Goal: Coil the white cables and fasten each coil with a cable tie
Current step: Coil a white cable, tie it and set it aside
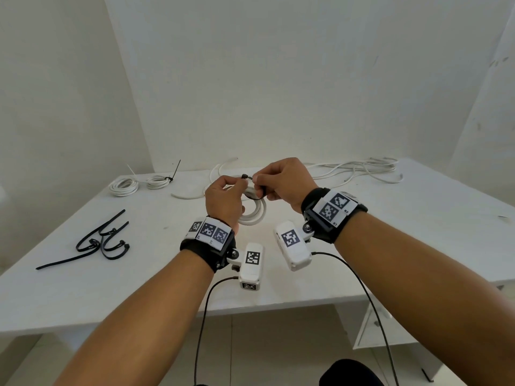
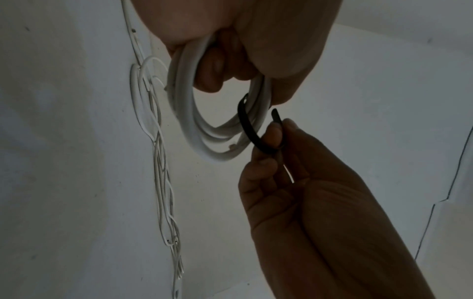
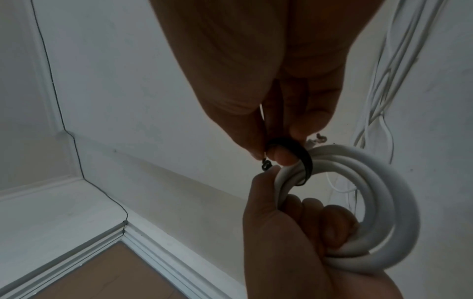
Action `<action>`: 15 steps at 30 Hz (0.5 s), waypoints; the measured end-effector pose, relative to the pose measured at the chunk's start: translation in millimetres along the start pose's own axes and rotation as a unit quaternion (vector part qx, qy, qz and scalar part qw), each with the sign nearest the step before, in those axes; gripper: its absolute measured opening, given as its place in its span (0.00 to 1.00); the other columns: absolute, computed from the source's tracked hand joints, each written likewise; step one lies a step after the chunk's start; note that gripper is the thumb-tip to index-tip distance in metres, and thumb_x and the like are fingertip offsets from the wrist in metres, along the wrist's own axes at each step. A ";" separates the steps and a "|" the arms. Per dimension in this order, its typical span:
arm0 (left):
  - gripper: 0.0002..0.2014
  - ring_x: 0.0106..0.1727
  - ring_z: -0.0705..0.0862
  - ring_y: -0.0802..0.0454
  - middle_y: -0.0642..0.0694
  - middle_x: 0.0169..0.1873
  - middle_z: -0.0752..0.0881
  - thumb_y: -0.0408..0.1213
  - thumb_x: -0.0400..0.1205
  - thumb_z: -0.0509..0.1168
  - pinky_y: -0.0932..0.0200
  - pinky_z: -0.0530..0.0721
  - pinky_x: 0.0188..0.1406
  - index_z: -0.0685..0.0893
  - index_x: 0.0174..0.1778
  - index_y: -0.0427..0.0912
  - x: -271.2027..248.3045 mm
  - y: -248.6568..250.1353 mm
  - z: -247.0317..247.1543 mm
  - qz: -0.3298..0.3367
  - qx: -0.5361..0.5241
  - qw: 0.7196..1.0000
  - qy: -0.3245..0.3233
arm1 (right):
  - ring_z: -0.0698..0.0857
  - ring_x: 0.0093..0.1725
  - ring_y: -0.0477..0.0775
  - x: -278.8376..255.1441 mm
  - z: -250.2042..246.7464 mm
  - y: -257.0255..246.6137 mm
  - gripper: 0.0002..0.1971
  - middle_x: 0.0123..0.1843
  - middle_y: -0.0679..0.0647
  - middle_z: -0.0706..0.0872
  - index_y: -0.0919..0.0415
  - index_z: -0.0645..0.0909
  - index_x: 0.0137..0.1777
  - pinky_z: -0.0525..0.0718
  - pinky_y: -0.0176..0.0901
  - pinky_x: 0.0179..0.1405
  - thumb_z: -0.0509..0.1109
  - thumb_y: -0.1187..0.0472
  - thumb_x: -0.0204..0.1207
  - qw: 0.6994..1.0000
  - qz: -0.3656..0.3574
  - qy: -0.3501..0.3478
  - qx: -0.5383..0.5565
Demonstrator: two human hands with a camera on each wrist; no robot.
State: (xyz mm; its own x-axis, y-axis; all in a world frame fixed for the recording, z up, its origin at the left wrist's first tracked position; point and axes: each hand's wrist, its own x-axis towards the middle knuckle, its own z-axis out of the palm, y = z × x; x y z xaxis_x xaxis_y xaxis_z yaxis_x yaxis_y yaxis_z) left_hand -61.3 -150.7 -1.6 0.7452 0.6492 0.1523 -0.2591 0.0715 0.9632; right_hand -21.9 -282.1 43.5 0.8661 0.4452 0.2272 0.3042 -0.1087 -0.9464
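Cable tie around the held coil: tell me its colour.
Black. The cable tie loops round the white coil; the left wrist view shows it best.

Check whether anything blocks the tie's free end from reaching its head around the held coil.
Nothing visible does. The left hand grips the white coil, and the black cable tie already curves round its strands. The right hand pinches the tie's tail beside the head, with only open air in the gap between them.
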 end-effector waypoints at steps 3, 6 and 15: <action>0.08 0.23 0.71 0.51 0.43 0.30 0.83 0.32 0.77 0.71 0.62 0.70 0.21 0.82 0.33 0.44 -1.6 -1.2 -0.8 0.007 0.017 1.000 -0.001 | 0.83 0.32 0.58 0.4 0.1 1.8 0.06 0.35 0.66 0.90 0.67 0.90 0.39 0.83 0.45 0.36 0.76 0.66 0.74 1.000 -0.007 0.001 -0.010; 0.09 0.26 0.75 0.49 0.42 0.29 0.83 0.33 0.77 0.71 0.61 0.72 0.21 0.82 0.31 0.46 -3.4 -2.9 -0.6 0.018 0.028 0.999 -0.003 | 0.83 0.31 0.57 0.7 0.6 2.6 0.07 0.33 0.65 0.90 0.68 0.90 0.38 0.83 0.47 0.37 0.75 0.65 0.75 1.000 -0.009 0.000 -0.024; 0.09 0.26 0.76 0.51 0.47 0.26 0.83 0.32 0.77 0.70 0.60 0.73 0.22 0.82 0.31 0.46 -6.6 -3.2 1.8 0.003 0.022 1.000 -0.001 | 0.83 0.30 0.54 0.1 1.4 6.0 0.08 0.31 0.60 0.91 0.66 0.90 0.34 0.85 0.50 0.39 0.74 0.64 0.72 0.998 -0.009 0.020 -0.060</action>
State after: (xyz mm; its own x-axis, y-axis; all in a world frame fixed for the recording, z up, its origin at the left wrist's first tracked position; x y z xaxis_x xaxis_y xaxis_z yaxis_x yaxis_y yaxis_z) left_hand -64.3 -156.6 -5.2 0.7451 0.6476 0.1593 -0.2368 0.0337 0.9710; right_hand -20.6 -281.5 37.5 0.8749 0.4119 0.2547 0.3624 -0.2081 -0.9085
